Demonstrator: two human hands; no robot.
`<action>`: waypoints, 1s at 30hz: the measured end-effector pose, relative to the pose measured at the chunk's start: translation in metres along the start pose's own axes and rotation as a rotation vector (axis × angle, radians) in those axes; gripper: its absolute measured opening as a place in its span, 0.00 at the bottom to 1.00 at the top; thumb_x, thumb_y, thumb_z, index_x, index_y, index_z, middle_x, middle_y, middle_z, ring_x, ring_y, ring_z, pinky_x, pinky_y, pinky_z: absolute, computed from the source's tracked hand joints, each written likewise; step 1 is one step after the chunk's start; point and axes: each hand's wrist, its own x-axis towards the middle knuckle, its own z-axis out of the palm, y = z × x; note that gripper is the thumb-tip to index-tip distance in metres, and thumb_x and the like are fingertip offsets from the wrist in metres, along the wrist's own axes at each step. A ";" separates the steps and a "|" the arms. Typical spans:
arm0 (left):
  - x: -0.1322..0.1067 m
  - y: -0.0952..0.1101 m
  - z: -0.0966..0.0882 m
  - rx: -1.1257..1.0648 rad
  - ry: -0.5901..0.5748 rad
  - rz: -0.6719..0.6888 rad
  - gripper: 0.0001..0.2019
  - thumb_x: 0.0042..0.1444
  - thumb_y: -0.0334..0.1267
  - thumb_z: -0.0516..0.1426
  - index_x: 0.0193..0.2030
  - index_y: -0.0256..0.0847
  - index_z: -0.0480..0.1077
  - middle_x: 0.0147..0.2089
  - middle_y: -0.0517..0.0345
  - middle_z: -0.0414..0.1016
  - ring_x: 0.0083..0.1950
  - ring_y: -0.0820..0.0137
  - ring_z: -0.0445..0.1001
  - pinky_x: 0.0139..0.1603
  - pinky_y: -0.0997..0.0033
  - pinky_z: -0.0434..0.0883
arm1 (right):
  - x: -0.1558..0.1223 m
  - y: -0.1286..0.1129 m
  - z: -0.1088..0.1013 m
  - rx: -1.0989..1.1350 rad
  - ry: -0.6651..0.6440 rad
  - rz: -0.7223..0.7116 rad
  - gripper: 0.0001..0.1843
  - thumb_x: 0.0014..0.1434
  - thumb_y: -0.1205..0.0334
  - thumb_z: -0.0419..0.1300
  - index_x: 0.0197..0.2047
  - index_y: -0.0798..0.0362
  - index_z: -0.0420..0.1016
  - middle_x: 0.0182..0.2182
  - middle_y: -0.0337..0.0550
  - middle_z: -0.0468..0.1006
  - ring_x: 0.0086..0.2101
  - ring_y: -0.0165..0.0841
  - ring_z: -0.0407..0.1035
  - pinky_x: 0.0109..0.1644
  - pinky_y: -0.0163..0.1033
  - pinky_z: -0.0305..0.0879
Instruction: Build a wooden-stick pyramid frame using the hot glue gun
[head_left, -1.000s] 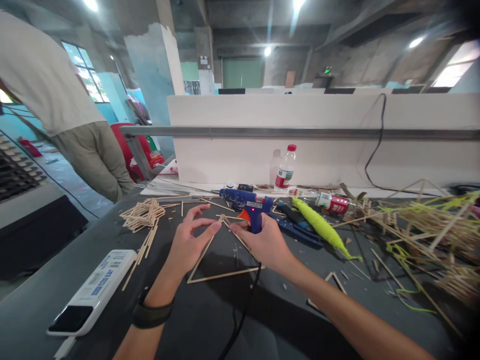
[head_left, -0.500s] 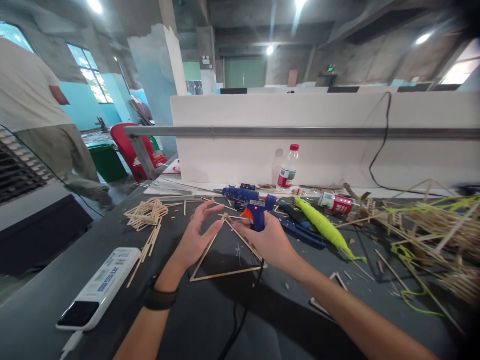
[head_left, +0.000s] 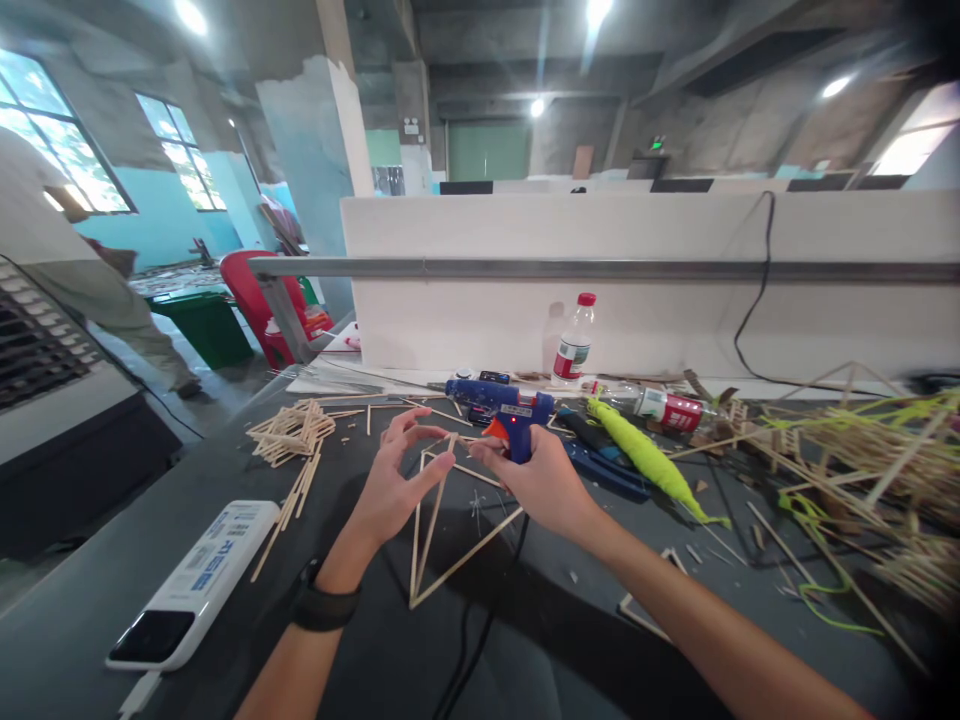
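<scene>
My left hand [head_left: 395,480] pinches the top corner of a thin wooden stick frame [head_left: 439,540], thumb and forefinger closed on the joint, other fingers spread. The frame stands tilted on the dark table [head_left: 375,650], its lower corner resting near the front. My right hand [head_left: 536,480] grips a blue hot glue gun [head_left: 517,412] with an orange nozzle and a lit red lamp; the nozzle points at the frame's top corner. The gun's black cable [head_left: 480,620] trails toward me.
A white power bank [head_left: 196,585] lies front left. Loose stick piles [head_left: 289,430] sit left of my hands. A second blue glue gun [head_left: 472,392], water bottles [head_left: 574,340], a neon-green yarn spool [head_left: 645,455] and a tangled stick structure [head_left: 862,460] lie behind and right. A person walks off at far left.
The stick frame has been lifted from lying flat to standing tilted, held at its top corner. The person at the left has moved further away.
</scene>
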 end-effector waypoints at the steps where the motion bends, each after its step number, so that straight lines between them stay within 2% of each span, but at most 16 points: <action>1: -0.001 0.001 0.001 0.033 0.028 0.007 0.14 0.56 0.50 0.63 0.45 0.47 0.76 0.66 0.50 0.64 0.68 0.56 0.61 0.68 0.52 0.57 | 0.001 0.001 0.000 0.015 -0.001 0.016 0.18 0.57 0.45 0.65 0.37 0.53 0.79 0.27 0.42 0.80 0.23 0.31 0.68 0.26 0.36 0.63; 5: -0.004 0.004 0.007 0.093 0.114 0.014 0.14 0.54 0.50 0.65 0.42 0.45 0.77 0.62 0.50 0.67 0.65 0.55 0.64 0.67 0.52 0.59 | 0.002 0.001 -0.004 0.032 0.020 0.049 0.20 0.56 0.43 0.66 0.38 0.53 0.76 0.32 0.44 0.82 0.22 0.30 0.68 0.26 0.37 0.65; 10: -0.008 0.004 0.014 0.141 0.223 0.025 0.13 0.54 0.50 0.65 0.41 0.46 0.77 0.60 0.50 0.70 0.63 0.55 0.66 0.66 0.51 0.60 | -0.004 -0.009 -0.028 -0.105 0.114 -0.009 0.20 0.59 0.41 0.62 0.34 0.51 0.70 0.23 0.37 0.74 0.20 0.30 0.65 0.23 0.35 0.60; 13: -0.010 0.003 0.016 0.153 0.245 0.046 0.13 0.54 0.50 0.64 0.41 0.46 0.77 0.58 0.50 0.71 0.62 0.55 0.67 0.65 0.51 0.61 | -0.013 -0.017 -0.046 -0.137 0.062 -0.006 0.21 0.64 0.40 0.57 0.33 0.49 0.66 0.20 0.34 0.68 0.18 0.28 0.61 0.21 0.34 0.58; 16: -0.011 0.002 0.016 0.165 0.242 0.065 0.12 0.55 0.49 0.64 0.42 0.47 0.77 0.58 0.51 0.71 0.62 0.56 0.67 0.64 0.51 0.61 | -0.024 -0.022 -0.059 -0.093 -0.026 -0.010 0.22 0.68 0.39 0.50 0.33 0.49 0.63 0.23 0.34 0.68 0.18 0.27 0.62 0.21 0.33 0.61; 18: -0.011 0.002 0.015 0.169 0.239 0.069 0.11 0.55 0.49 0.64 0.42 0.47 0.77 0.58 0.51 0.71 0.62 0.56 0.67 0.64 0.51 0.61 | -0.031 -0.023 -0.064 -0.060 -0.035 -0.017 0.23 0.69 0.39 0.47 0.33 0.49 0.63 0.25 0.35 0.69 0.19 0.27 0.65 0.22 0.33 0.65; 22: -0.010 0.001 0.016 0.162 0.236 0.066 0.12 0.55 0.49 0.64 0.42 0.47 0.77 0.58 0.51 0.71 0.62 0.56 0.67 0.64 0.51 0.61 | -0.039 -0.015 -0.068 0.062 0.002 -0.070 0.21 0.69 0.41 0.49 0.33 0.48 0.62 0.26 0.37 0.69 0.22 0.29 0.67 0.27 0.37 0.71; 30: -0.008 -0.003 0.019 0.140 0.230 0.055 0.12 0.55 0.49 0.64 0.42 0.47 0.77 0.58 0.51 0.71 0.62 0.56 0.67 0.65 0.50 0.59 | -0.037 -0.001 -0.057 0.295 0.018 -0.061 0.18 0.68 0.43 0.53 0.35 0.48 0.61 0.23 0.32 0.60 0.24 0.28 0.59 0.26 0.35 0.71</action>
